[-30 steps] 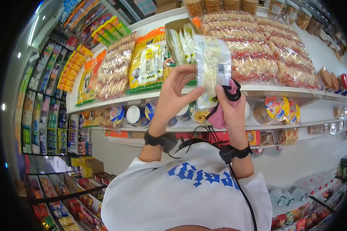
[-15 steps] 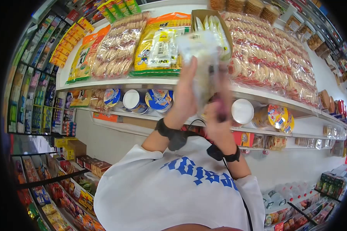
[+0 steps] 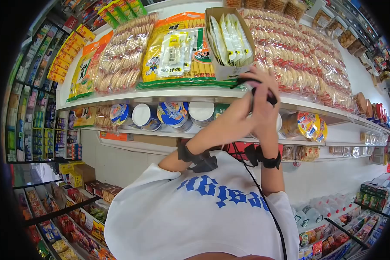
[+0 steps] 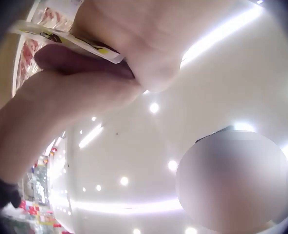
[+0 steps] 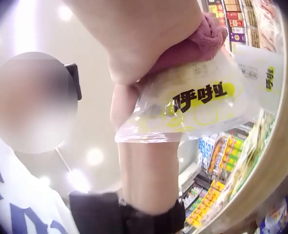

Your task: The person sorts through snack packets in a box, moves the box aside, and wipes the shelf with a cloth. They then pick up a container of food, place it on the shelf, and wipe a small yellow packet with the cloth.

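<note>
Both hands meet just in front of the top shelf's edge, the left hand (image 3: 236, 121) reaching across to the right hand (image 3: 268, 106). Between them, in the right wrist view, is a clear and white plastic snack pouch (image 5: 197, 107) with black lettering on yellow; the hands hide it in the head view. The left hand grips the pouch. A pink cloth (image 5: 200, 46) is in the right hand's grip and lies against the pouch. The cloth's black trim shows in the head view. Right behind the hands stands an open carton (image 3: 229, 71) of similar upright pouches (image 3: 234, 39).
Two loose pouches (image 3: 173, 56) lie on a large yellow snack bag (image 3: 197, 26) to the left. Wrapped stacks of round crackers (image 3: 290, 52) fill the shelf at right. Lidded tubs (image 3: 173, 115) stand on the shelf below. A black cable (image 3: 266, 195) runs down the shirt.
The pouch, earlier held up facing the head camera, has turned and passed out of sight behind the hands. Both hands have moved right and come together. The head view has shifted.
</note>
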Tool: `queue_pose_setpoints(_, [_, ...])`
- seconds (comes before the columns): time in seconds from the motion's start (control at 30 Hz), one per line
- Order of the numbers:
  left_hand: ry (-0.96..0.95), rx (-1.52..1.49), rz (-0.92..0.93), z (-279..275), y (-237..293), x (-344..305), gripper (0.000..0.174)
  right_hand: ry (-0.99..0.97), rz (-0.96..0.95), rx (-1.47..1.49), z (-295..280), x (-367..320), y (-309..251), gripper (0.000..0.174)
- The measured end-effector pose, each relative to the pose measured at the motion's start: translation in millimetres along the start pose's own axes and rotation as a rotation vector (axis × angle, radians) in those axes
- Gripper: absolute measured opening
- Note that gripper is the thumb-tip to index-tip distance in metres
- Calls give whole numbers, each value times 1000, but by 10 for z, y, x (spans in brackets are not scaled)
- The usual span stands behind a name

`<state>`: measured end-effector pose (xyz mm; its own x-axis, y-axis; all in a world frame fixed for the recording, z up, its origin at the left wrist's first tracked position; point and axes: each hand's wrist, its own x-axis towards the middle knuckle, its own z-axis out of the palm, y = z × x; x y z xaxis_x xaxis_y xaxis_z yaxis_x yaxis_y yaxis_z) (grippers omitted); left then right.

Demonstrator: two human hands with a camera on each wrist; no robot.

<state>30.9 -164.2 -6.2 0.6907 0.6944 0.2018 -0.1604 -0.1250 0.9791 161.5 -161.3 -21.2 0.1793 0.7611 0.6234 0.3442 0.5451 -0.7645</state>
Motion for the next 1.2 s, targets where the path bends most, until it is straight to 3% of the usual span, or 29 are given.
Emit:
queue_pose_setpoints(0.03, [37,11,45,39,-15,-12,50,32,102,72,-14,19,9,36])
queue_pose_setpoints(0.07, [74,22,89,78,-2,-15,50,179,404,302,-5,-30,-46,42])
queue_pose_setpoints(0.1, [113,33,135,111,55,-14,50,224,600,303,-77,-56,-155,44])
queue_pose_setpoints(0.13, [158,54,191,134,152,-15,53,277,601,506,-48,-90,-139,40])
queue_pose_setpoints(0.2, [252,158,295,112,126,8,50,207,487,597,29,-262,-19,38])
queue_pose_setpoints(0.27, [339,92,386,99,157,76,50,-28,258,370,74,-489,94,39])
queue_pose_setpoints(0.37, [290,525,533,-125,196,161,52,3,359,514,11,-399,-4,37])
queue_pose_setpoints(0.4, [261,575,482,-184,152,139,58,83,382,383,-7,-339,-112,38])
queue_pose_setpoints(0.5, [508,439,434,-67,20,163,66,415,408,356,-17,-239,-335,38])
queue_pose_setpoints(0.53, [407,347,400,-24,17,155,69,426,444,244,-77,-240,-347,38])
queue_pose_setpoints(0.6, [201,159,320,103,11,79,75,221,337,129,-59,-389,-266,40])
queue_pose_setpoints(0.7, [165,-126,124,141,82,-76,82,46,-164,40,-42,-245,-453,59])
queue_pose_setpoints(0.73, [135,-263,149,139,147,-45,85,-16,-244,10,-47,-215,-528,65])
queue_pose_setpoints(0.77, [101,-401,171,141,240,-9,90,-108,-229,-77,-60,-269,-480,67])
queue_pose_setpoints(0.87, [289,-627,235,94,276,186,104,-243,-209,-120,4,-282,-667,81])
queue_pose_setpoints(0.9, [364,-766,225,36,344,212,107,-317,-209,-178,1,-300,-756,76])
queue_pose_setpoints(0.97, [329,-878,289,-139,432,214,108,-358,-213,-76,91,-440,-687,73])
queue_pose_setpoints(1.07, [400,-879,322,-288,394,208,104,-467,-119,48,-10,-432,-674,65])
queue_pose_setpoints(1.2, [364,-784,265,-136,325,137,87,-153,-124,26,-13,-429,-562,54])
